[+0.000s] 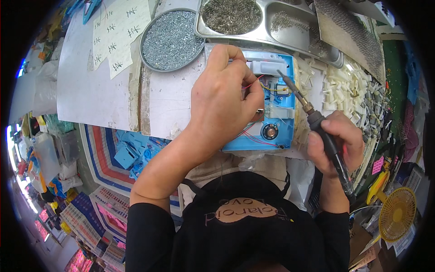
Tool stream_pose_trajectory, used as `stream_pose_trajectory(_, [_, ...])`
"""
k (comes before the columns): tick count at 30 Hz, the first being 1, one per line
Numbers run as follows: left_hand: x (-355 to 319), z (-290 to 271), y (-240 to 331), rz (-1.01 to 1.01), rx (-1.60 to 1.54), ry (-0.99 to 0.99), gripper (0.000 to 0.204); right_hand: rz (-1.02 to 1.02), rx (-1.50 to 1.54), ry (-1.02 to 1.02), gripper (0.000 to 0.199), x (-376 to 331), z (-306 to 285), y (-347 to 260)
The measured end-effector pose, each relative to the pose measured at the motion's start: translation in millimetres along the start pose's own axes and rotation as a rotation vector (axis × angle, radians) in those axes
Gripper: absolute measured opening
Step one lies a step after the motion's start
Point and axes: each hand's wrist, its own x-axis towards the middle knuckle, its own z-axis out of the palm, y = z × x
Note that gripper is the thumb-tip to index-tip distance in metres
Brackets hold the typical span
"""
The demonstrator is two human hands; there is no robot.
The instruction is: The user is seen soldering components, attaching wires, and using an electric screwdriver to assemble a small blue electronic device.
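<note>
A soldering iron [312, 110] with a black handle is gripped in my right hand [340, 141], its metal tip pointing up and left over a light-blue plastic housing [232, 144]. Over the left side of that housing, my left hand [225, 93] is closed with its fingers pinched downward; what they hold is hidden. Thin red wires run close to those fingers. Inside the housing lie a round speaker [270, 131], a pale grey plastic part [268, 68] near the iron's tip, and a small white part [282, 89] with yellow wires.
Beyond the housing stand a round tray [144, 55] of small silver screws and a metal compartment tray [267, 38] of small metal parts. White plastic pieces [346, 84] are heaped at right. A striped bag [106, 156] with blue parts is lower left, a yellow fan [397, 214] lower right.
</note>
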Motion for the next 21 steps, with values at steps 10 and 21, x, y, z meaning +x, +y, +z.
stream_pose_trajectory(10, [-1, 1, -1, 0.014, 0.052, 0.011, 0.01, -0.084, -0.064, -0.086, 0.038, 7, 12, 6])
stream_pose_trajectory(21, [0, 0, -3, 0.058, 0.076, 0.007, 0.009, -0.096, -0.067, -0.105, 0.038, 8, 14, 8])
